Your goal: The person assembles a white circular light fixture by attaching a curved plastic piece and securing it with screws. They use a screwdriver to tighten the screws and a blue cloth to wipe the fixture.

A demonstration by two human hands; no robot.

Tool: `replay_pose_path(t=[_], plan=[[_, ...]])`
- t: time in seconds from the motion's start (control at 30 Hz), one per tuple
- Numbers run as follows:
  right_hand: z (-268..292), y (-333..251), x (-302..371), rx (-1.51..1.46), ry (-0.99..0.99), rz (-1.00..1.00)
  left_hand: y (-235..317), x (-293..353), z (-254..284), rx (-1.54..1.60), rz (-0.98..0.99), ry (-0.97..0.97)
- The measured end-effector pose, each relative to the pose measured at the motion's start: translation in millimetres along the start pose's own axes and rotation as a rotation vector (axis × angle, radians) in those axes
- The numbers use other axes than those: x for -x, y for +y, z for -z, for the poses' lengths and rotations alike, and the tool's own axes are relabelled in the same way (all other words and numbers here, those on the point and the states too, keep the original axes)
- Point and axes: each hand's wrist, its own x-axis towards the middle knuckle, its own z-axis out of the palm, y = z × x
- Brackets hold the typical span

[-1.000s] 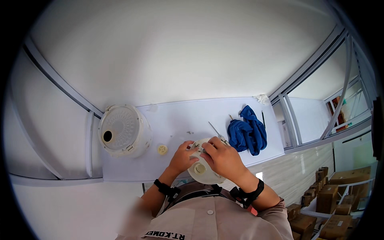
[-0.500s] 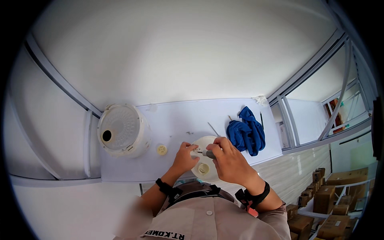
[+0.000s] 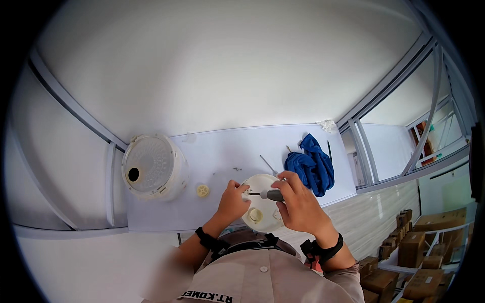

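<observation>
In front of my body lies a white round plastic part (image 3: 263, 218) with a cream ring (image 3: 255, 215) on its face. My left hand (image 3: 234, 202) grips its left rim, thumb and fingers curled at the edge. A screwdriver (image 3: 275, 195) with a grey handle is in my right hand (image 3: 299, 206), held between thumb and fingers. Its shaft points left, the tip near my left fingertips; what the tip touches is too small to tell. Just beyond the round part lies a second thin tool (image 3: 268, 164), its near end hidden by my right hand.
A white drum-shaped tub (image 3: 155, 166) with a dark round hole stands at left. Beside it lies a small cream spoked disc (image 3: 202, 190). Small metal bits (image 3: 237, 168) sit mid-table. Blue cloth (image 3: 310, 169) and a dark thin tool (image 3: 330, 150) lie right; crumpled white material (image 3: 327, 125) is behind.
My right hand has shifted slightly right and lower on the screwdriver, its fingers looser, so more of the handle and shaft shows. My left hand stays on the rim.
</observation>
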Motion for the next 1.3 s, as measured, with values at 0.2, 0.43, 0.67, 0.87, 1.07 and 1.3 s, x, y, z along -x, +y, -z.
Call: replay_pose_path(t=[0.2, 0.43, 0.67, 0.87, 1.07, 1.3], plan=[[-3.9, 9.0, 2.8, 0.174, 0.008, -0.077, 8.5, -0.2, 2.3, -0.014, -0.048, 0.005], [11.4, -0.5, 2.9, 0.308, -0.092, -0.254, 14.3, -2.5, -0.6, -0.054, -0.084, 0.044], [17.4, 17.5, 8.7, 0.049, -0.030, -0.013, 23.0, -3.0, 0.5, -0.085, -0.097, 0.027], [28.3, 12.8, 6.6, 0.322, -0.320, -0.397, 40.4, -6.6, 3.8, -0.125, -0.085, -0.032], [31.1, 13.5, 12.2, -0.066, -0.093, -0.015, 33.7, -4.7, 3.3, -0.129, -0.035, -0.019], [28.7, 22.9, 18.5, 0.170, -0.146, -0.222, 40.8, -3.2, 6.3, -0.118, -0.072, 0.007]])
